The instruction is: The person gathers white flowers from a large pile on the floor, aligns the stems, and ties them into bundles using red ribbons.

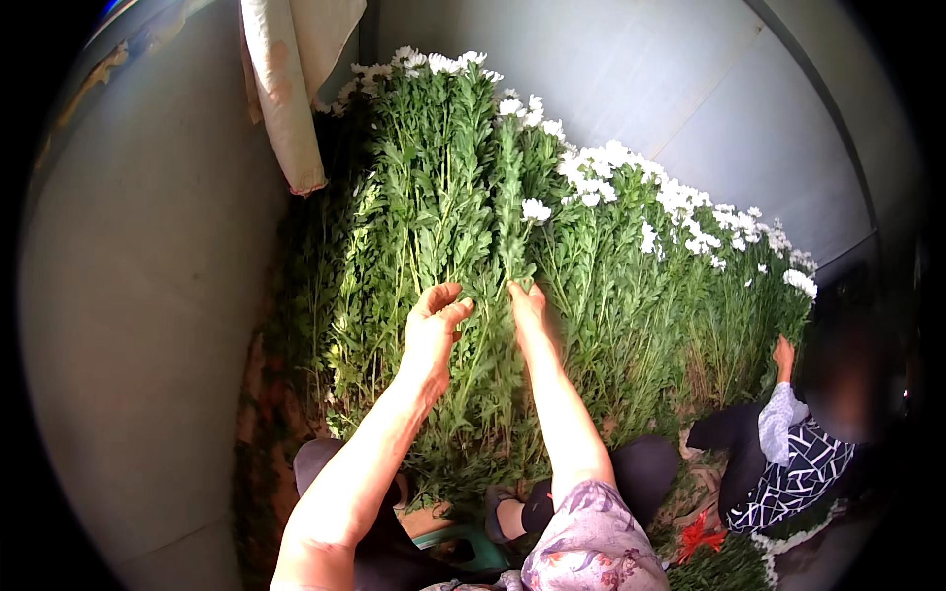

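A dense stand of cut white chrysanthemums [443,185] on long leafy stems leans upright before me. My left hand [437,318] is in front of the stems, its thumb and fingers apart and curved, with nothing visible between them. To its right, my right hand [528,303] has its fingers closed around a leafy chrysanthemum stem [510,214]. One white bloom [536,210] hangs lower than the others, just above that hand. The stem's lower part is hard to pick out among the leaves.
Grey panels [148,295] stand at left and behind the flowers. A pale rolled sheet [284,103] hangs at upper left. At right, a co-worker's hand [783,351] touches the stems. Red ties [698,535] lie on greenery; a green plastic stool [473,543] is below me.
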`<state>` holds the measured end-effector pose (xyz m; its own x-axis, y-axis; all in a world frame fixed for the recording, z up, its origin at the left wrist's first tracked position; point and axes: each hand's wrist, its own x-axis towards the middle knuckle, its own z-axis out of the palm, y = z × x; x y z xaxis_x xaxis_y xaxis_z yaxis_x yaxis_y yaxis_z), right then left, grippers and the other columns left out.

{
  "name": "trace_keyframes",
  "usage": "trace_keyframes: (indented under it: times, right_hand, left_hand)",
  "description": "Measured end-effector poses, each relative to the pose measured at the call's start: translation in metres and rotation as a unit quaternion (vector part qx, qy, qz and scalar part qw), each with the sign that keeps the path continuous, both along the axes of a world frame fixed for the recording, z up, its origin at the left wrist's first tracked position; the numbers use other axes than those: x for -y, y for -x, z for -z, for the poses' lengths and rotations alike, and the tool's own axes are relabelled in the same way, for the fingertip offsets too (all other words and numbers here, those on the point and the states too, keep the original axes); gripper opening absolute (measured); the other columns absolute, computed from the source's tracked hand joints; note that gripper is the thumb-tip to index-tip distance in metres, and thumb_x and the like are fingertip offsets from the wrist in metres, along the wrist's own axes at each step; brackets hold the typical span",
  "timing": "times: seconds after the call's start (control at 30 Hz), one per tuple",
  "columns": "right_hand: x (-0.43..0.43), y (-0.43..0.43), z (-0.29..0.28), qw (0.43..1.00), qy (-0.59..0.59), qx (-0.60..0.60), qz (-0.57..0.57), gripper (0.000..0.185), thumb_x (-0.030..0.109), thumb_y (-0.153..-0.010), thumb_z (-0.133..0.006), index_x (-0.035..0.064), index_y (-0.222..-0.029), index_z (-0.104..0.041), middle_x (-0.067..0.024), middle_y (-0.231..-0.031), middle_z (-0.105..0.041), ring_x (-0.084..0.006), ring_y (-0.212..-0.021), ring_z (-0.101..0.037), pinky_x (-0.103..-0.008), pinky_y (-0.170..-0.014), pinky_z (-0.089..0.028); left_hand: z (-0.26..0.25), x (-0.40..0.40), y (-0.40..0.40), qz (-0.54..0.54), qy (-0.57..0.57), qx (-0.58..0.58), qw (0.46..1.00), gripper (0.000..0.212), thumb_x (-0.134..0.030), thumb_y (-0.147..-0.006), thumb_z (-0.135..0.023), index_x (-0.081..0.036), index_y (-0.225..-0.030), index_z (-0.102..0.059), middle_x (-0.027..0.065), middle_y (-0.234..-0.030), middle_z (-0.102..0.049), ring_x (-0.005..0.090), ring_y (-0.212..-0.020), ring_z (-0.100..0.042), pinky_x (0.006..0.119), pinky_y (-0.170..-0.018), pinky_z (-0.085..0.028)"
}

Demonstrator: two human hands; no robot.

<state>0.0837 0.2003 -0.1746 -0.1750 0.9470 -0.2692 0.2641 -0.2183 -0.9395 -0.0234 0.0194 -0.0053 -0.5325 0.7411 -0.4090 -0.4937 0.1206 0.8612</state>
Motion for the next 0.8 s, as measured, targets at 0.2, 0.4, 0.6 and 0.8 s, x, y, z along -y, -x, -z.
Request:
trace_keyframes:
  times: [0.2,0.4,0.6,0.8]
  right_hand:
    - [0.115,-0.013,-0.096,0.993,0.021,0.001,-0.113,0.056,0.030,-0.089,-0.057,0.0032,-0.136,-0.043,-0.0197,-0.131,-0.052,-0.0318,-0.119,-0.053,-0.0436,-0.097,-0.044]
    - [0.187,-0.042,-0.080,0.942,0.072,-0.211,-0.250,0.064,0.038,-0.090,-0.059,0.0047,-0.140,-0.037,-0.0165,-0.130,-0.052,-0.0251,-0.121,-0.047,-0.0449,-0.106,-0.032]
    - [0.113,-0.046,-0.070,0.980,0.043,-0.137,-0.139,0.048,0.048,-0.094,-0.050,0.0056,-0.114,-0.057,-0.0107,-0.102,-0.064,-0.0191,-0.095,-0.059,-0.0354,-0.083,-0.048]
    - [0.062,-0.001,-0.170,0.982,-0.040,-0.155,-0.103,0.032,0.030,-0.099,-0.049,0.0021,-0.111,-0.058,-0.0071,-0.098,-0.066,-0.0152,-0.078,-0.064,-0.0285,-0.062,-0.052]
  left_hand:
    - [0.013,0.000,0.001,0.032,0.001,0.024,0.999,0.071,-0.044,-0.083,-0.069,-0.009,-0.138,-0.042,0.0138,-0.139,-0.047,0.0289,-0.130,-0.041,0.049,-0.102,-0.032]
    - [0.008,-0.001,0.001,-0.071,-0.073,0.006,0.995,0.023,-0.019,-0.091,-0.062,-0.004,-0.108,-0.065,0.0028,-0.091,-0.066,0.0125,-0.084,-0.056,0.027,-0.081,-0.041]
    - [0.015,0.009,-0.001,0.018,-0.074,-0.083,0.994,0.039,-0.006,-0.093,-0.050,-0.003,-0.132,-0.045,0.0121,-0.093,-0.063,0.0152,-0.071,-0.063,0.027,-0.041,-0.047]
    - [0.024,0.016,-0.016,0.203,0.033,-0.155,0.966,0.041,-0.017,-0.095,-0.053,-0.003,-0.133,-0.047,0.0108,-0.104,-0.063,0.0164,-0.085,-0.061,0.030,-0.068,-0.051]
